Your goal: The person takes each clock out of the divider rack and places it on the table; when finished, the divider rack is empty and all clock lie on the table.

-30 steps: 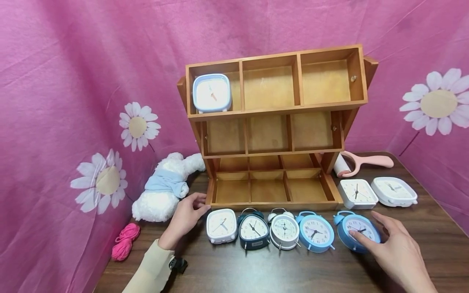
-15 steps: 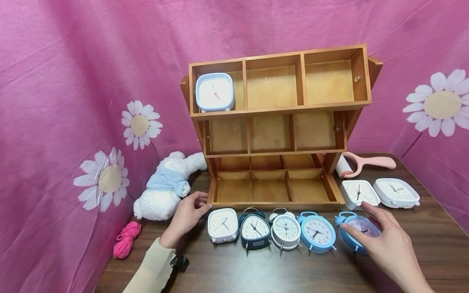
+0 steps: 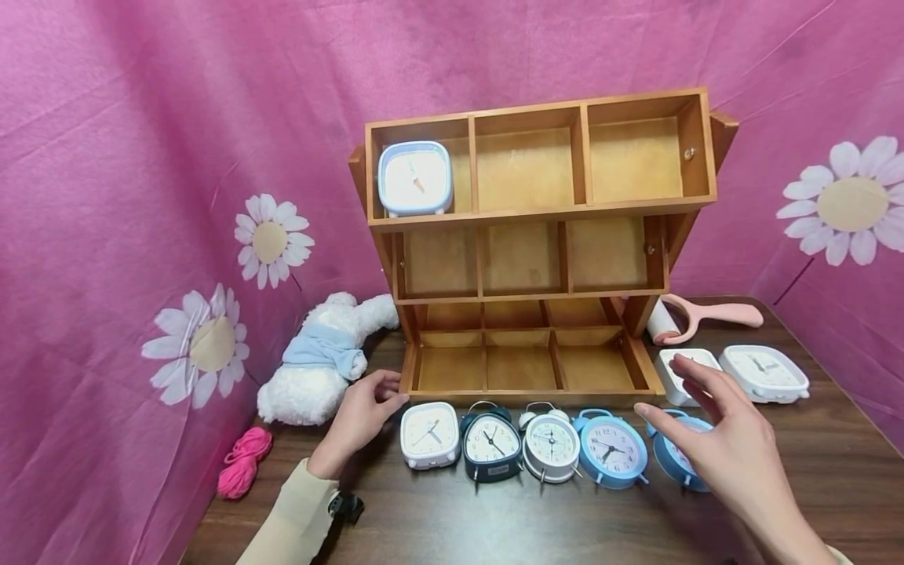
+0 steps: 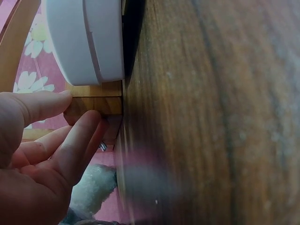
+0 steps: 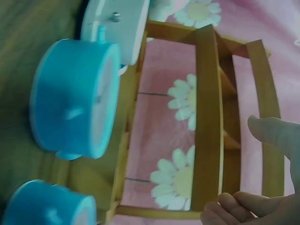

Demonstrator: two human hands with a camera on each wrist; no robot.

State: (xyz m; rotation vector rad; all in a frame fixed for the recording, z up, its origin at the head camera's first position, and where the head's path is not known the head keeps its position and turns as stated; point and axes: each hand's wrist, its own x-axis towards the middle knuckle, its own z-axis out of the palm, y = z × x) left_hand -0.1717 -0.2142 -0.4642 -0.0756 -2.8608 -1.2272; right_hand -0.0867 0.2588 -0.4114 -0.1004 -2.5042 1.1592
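My left hand [image 3: 362, 416] holds the front left corner of the wooden shelf [image 3: 537, 397], thumb and fingers on either side of the wood [image 4: 91, 105] in the left wrist view. Just right of it stands a white square alarm clock [image 3: 429, 435]. My right hand [image 3: 738, 451] hovers with spread thumb and fingers, nothing between them. It partly covers a blue alarm clock [image 3: 671, 459] and a white square clock [image 3: 671, 386]. Leftward in the front row are another blue clock [image 3: 612, 450], a round white clock [image 3: 551, 441] and a dark green clock [image 3: 492, 446].
A blue-rimmed clock [image 3: 415, 179] sits in the shelf's top left compartment. At right lie a white clock [image 3: 766, 373] and a pink-handled lint roller [image 3: 727, 314]. A white plush toy [image 3: 311, 365] and pink yarn [image 3: 243, 463] lie at left. Pink curtain [image 3: 544, 47] backs the table.
My right hand has drawn up from the rightmost blue clock and moved slightly left. That clock stays on the table. The left hand keeps its place at the shelf corner.
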